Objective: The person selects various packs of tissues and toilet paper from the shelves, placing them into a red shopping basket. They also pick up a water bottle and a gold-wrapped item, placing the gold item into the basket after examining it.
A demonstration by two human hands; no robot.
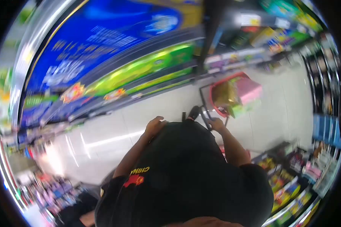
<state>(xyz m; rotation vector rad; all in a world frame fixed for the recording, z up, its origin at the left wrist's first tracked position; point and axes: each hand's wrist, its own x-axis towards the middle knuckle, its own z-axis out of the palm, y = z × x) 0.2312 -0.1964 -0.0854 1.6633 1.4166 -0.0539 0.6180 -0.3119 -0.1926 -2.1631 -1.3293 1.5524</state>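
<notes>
My right hand (pixel 216 124) is wrapped round the black handle (pixel 206 118) of a red shopping basket (pixel 215 99). Inside the basket are a pink package (pixel 247 90) and a yellow-green one (pixel 226 92), both blurred. My left hand (pixel 155 126) hangs at my side by the black shirt, its fingers partly curled, and whether it holds anything is unclear. A dark shoe (pixel 194 112) shows between the hands.
Shelves with green packages (pixel 155 64) run along the top under a large blue sign (pixel 98 38). More stocked shelves (pixel 284 185) stand at lower right. Part of another person (pixel 77 208) shows at lower left, near more goods.
</notes>
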